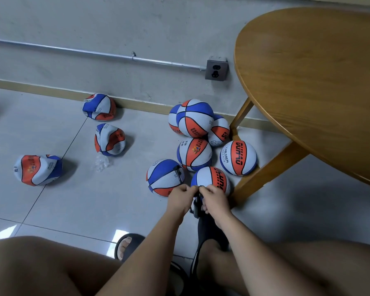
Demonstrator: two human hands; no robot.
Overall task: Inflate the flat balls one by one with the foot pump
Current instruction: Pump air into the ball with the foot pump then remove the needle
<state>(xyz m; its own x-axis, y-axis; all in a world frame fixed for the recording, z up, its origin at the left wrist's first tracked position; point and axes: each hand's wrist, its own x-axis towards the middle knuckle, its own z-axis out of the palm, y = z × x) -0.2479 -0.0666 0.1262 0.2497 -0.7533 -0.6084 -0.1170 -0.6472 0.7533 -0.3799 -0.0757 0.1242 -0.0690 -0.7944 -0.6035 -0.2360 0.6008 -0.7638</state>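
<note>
Three flat red, white and blue balls lie on the floor at left: one by the wall [99,107], one in the middle [109,139], one nearest the left edge [38,169]. Several round balls cluster near the table leg, among them one [209,178] right in front of my hands and one [165,177] with a black hose lying across it. My left hand [181,197] and right hand [214,198] meet at the top of the black foot pump [198,207], fingers curled and pinching a small black part there. My right foot rests on the pump's pedal.
A round wooden table [312,86] with slanted legs [265,174] stands at right, over the round balls. A grey wall with a metal conduit and a socket box [216,70] runs behind. A crumpled clear plastic wrapper [102,163] lies on the tiles. My left foot wears a black slipper [126,246].
</note>
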